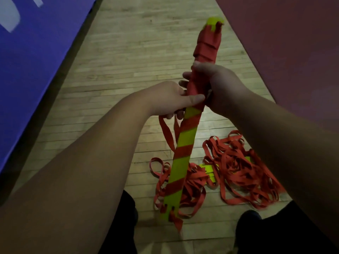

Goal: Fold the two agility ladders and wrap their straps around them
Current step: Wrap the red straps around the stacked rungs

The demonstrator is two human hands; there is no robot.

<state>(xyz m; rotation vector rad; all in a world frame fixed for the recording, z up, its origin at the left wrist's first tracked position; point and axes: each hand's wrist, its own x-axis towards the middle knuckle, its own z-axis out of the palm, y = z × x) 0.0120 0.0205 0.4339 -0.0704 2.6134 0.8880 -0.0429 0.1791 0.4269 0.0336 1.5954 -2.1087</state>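
The right hand (218,88) is gripping the folded ladder (183,156) mid-length, fingers (186,75) curled round it. Just below, the left hand (168,99) is apparently pinching the red strap (166,131) against it. The second ladder (238,171) is lying tangled nearby.

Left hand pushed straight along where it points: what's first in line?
The strap-wrapped ladder bundle; the left hand seems to touch it with its thumb. The right hand grips just beyond.

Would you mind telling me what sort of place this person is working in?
Most likely a gym or sports hall: a strip-wood floor, a blue mat on the left, a dark red mat on the right, and a half-wrapped agility ladder.
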